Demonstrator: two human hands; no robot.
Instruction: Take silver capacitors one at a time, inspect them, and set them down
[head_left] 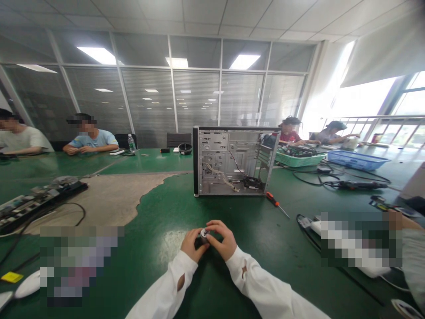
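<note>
In the head view, my left hand (192, 245) and my right hand (222, 239) meet low in the middle, above the green table mat (166, 212). Between their fingertips they hold a small round metal part (203, 235), partly hidden by my fingers. White sleeves cover both forearms. Ahead of my hands stands an open computer case (229, 161), its metal side panel with cables and a small board facing me. An orange-handled screwdriver (275, 201) lies just right of the case.
Circuit boards with black cables (33, 204) lie on the left, beside a worn tan patch in the mat. A green tray (299, 158) and a blue basket (355, 160) sit at the far right. Several co-workers (91, 139) sit around the table. Blurred patches hide areas on both sides.
</note>
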